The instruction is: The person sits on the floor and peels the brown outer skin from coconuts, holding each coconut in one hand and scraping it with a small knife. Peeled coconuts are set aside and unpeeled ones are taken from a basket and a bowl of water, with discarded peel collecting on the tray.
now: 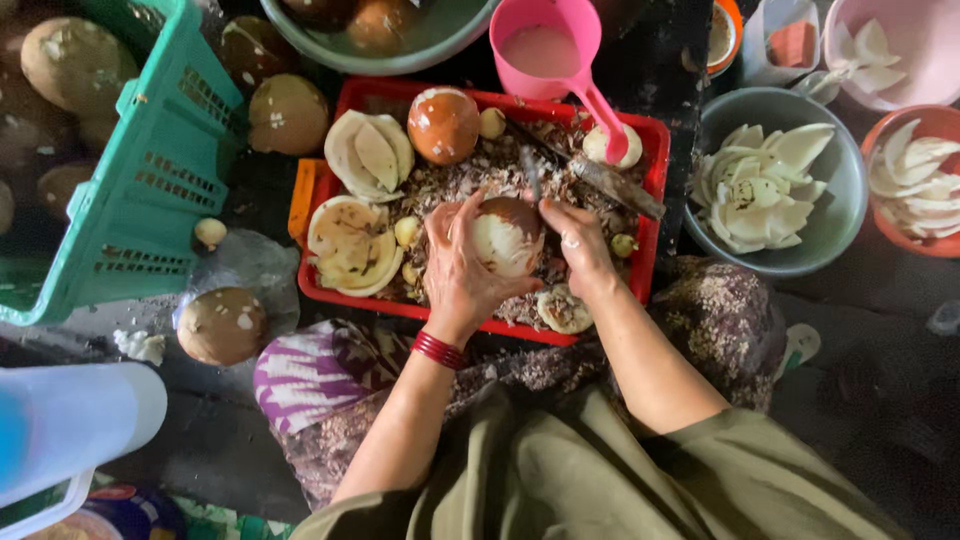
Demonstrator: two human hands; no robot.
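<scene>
My left hand (458, 268) cups a round coconut (508, 236), brown on top and pared white on its near side, over a red tray (652, 152). My right hand (578, 246) grips a small peeler (530, 172) whose blade rests on the coconut's top. A red bangle (439, 350) circles my left wrist. The tray holds brown shavings, white coconut pieces (370, 152), an unpeeled brown coconut (443, 124) and a large knife (610, 180).
A pink scoop (555, 50) of cloudy liquid leans over the tray's far edge. Bowls of white coconut pieces (765, 185) stand at the right. A green crate (150, 170) and brown coconuts (222, 325) lie at the left. A grey basin (380, 35) sits behind.
</scene>
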